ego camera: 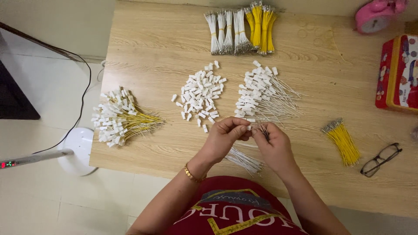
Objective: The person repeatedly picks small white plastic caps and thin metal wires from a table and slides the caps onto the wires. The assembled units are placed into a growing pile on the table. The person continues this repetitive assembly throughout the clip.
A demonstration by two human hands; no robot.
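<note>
My left hand (224, 138) pinches a small white plastic connector (249, 127) between thumb and fingertips. My right hand (273, 146) holds a bunch of thin white wires (245, 160) that trail down toward me, with their bare tips (264, 129) next to the connector. Both hands meet above the near middle of the wooden table (165, 52). Just beyond them lie a heap of loose white connectors (199, 95) and a pile of white wires fitted with connectors (261, 93).
A pile of yellow wires with white connectors (119, 117) lies at the left edge. Bundles of white wires (226, 32) and yellow wires (260, 28) sit at the back. A loose yellow bundle (343, 141), glasses (381, 159), a red tin (397, 74), a pink clock (375, 16) are right.
</note>
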